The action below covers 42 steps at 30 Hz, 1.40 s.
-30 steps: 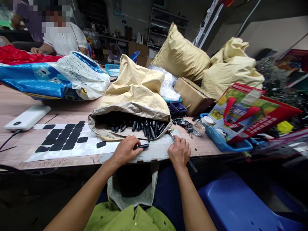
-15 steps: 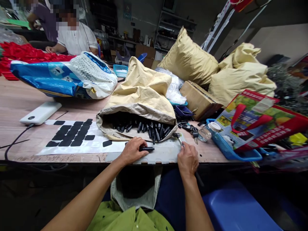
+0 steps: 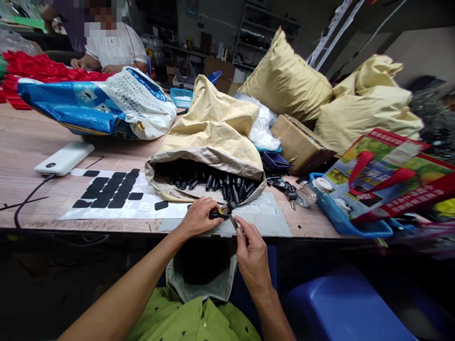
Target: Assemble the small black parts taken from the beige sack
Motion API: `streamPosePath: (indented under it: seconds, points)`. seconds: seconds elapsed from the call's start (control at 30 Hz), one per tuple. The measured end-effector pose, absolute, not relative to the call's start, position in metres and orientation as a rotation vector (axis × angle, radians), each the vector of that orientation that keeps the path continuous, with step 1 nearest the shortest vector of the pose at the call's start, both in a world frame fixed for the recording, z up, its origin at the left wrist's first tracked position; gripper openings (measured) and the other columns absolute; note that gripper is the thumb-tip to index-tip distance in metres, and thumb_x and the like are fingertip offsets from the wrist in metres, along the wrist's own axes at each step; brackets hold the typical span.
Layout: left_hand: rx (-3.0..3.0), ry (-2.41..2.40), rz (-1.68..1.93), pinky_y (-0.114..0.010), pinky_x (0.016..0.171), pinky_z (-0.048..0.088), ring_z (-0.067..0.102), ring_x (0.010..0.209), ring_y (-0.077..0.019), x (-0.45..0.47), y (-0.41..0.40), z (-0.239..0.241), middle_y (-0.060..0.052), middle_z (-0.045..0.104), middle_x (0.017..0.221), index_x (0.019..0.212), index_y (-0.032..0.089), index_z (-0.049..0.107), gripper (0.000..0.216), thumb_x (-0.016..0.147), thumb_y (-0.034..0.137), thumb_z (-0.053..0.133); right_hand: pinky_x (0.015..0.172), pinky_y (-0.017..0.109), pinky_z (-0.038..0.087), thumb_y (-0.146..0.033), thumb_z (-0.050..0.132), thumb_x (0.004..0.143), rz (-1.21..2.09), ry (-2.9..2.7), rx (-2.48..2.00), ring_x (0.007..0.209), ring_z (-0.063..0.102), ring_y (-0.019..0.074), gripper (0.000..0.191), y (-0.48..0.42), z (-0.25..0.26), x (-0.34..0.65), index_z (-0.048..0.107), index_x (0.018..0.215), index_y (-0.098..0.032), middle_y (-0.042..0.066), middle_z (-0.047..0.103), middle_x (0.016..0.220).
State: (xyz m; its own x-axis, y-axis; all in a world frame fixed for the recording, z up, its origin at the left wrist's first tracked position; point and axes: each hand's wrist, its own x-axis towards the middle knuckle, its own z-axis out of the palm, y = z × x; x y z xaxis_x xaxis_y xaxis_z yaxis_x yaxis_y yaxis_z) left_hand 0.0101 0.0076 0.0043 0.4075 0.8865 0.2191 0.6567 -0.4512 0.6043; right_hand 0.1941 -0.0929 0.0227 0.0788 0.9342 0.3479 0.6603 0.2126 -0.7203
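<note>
Slim black part (image 3: 215, 215), lying level, pinched at one end in the left hand (image 3: 197, 219), free end poking rightward out of the grip. Thin metal tool (image 3: 233, 220), tilted, rising from the right hand's (image 3: 250, 255) fingertips, tip meeting the part's free end.

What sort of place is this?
Likely a small assembly workshop: a sack of black parts open on the workbench, stuffed sacks piled behind, and a tool held at one part.

Print on the woven sack (image 3: 135, 102) and red bag (image 3: 408, 199) is unreadable.
</note>
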Motion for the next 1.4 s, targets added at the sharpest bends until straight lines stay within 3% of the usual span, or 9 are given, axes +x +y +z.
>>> streamPosePath:
  seconds: [0.23, 0.4, 0.53, 0.73, 0.9, 1.07, 1.23, 1.4]
  points:
    - [2.221, 1.297, 0.713, -0.033, 0.079, 0.039, 0.055, 0.09, -0.0211, 0.009, 0.009, 0.005, -0.001, 0.066, 0.088, 0.093, 0.023, 0.071, 0.018, 0.078, 0.031, 0.077, 0.084, 0.027, 0.052, -0.021, 0.043, 0.102, 0.241, -1.765, -1.586, 0.088, 0.065, 0.0172, 0.039, -0.096, 0.027, 0.189, 0.065, 0.133, -0.023, 0.006, 0.066, 0.097]
    - [2.215, 1.29, 0.722, -0.033, 0.078, 0.039, 0.055, 0.09, -0.021, 0.009, 0.009, 0.005, -0.001, 0.067, 0.088, 0.089, 0.023, 0.07, 0.016, 0.078, 0.032, 0.078, 0.079, 0.026, 0.049, -0.02, 0.042, 0.103, 0.102, -1.831, -1.594, 0.085, 0.062, 0.0168, 0.04, -0.099, 0.029, 0.187, 0.064, 0.136, -0.025, 0.005, 0.062, 0.091]
    - [2.218, 1.313, 0.713, -0.033, 0.077, 0.04, 0.056, 0.088, -0.0215, 0.009, 0.009, 0.006, -0.001, 0.067, 0.087, 0.084, 0.022, 0.069, 0.017, 0.077, 0.033, 0.079, 0.076, 0.023, 0.048, -0.019, 0.041, 0.102, 0.125, -1.927, -1.672, 0.085, 0.062, 0.0165, 0.042, -0.099, 0.031, 0.188, 0.065, 0.135, -0.029, 0.005, 0.062, 0.091]
    - [2.18, 1.285, 0.726, -0.033, 0.079, 0.04, 0.056, 0.091, -0.0216, 0.009, 0.009, 0.007, -0.001, 0.069, 0.089, 0.088, 0.024, 0.071, 0.013, 0.078, 0.03, 0.076, 0.084, 0.026, 0.05, -0.024, 0.039, 0.104, 0.069, -1.794, -1.677, 0.085, 0.062, 0.0176, 0.041, -0.099, 0.039, 0.197, 0.065, 0.136, -0.026, 0.005, 0.063, 0.091]
    - [2.169, 1.304, 0.708, -0.034, 0.079, 0.04, 0.056, 0.09, -0.0216, 0.01, 0.008, 0.009, -0.001, 0.069, 0.088, 0.089, 0.024, 0.072, 0.014, 0.077, 0.029, 0.076, 0.078, 0.025, 0.048, -0.023, 0.04, 0.103, 0.132, -1.848, -1.735, 0.083, 0.063, 0.017, 0.041, -0.102, 0.034, 0.198, 0.066, 0.134, -0.027, 0.004, 0.062, 0.088]
    - [2.176, 1.309, 0.716, -0.034, 0.08, 0.04, 0.056, 0.091, -0.0223, 0.01, 0.007, 0.01, -0.001, 0.069, 0.089, 0.089, 0.024, 0.071, 0.013, 0.077, 0.03, 0.074, 0.083, 0.027, 0.047, -0.029, 0.043, 0.102, -0.003, -1.685, -1.763, 0.089, 0.064, 0.0185, 0.038, -0.094, 0.04, 0.216, 0.069, 0.13, -0.024, 0.006, 0.067, 0.098]
    - [2.181, 1.297, 0.7, -0.035, 0.08, 0.04, 0.055, 0.091, -0.0225, 0.008, 0.007, 0.008, -0.001, 0.068, 0.088, 0.091, 0.024, 0.071, 0.014, 0.079, 0.03, 0.073, 0.076, 0.029, 0.043, -0.027, 0.052, 0.096, -0.197, -1.417, -2.07, 0.091, 0.062, 0.0207, 0.034, -0.073, 0.039, 0.261, 0.073, 0.123, -0.025, 0.006, 0.068, 0.104]
    - [2.163, 1.234, 0.685, -0.036, 0.085, 0.039, 0.056, 0.094, -0.0218, 0.005, 0.01, 0.006, -0.002, 0.069, 0.094, 0.095, 0.024, 0.072, 0.016, 0.091, 0.036, 0.062, 0.071, 0.03, 0.038, -0.023, 0.057, 0.093, -0.213, -1.314, -2.355, 0.087, 0.059, 0.0201, 0.031, -0.051, 0.02, 0.292, 0.075, 0.119, -0.027, 0.006, 0.066, 0.103]
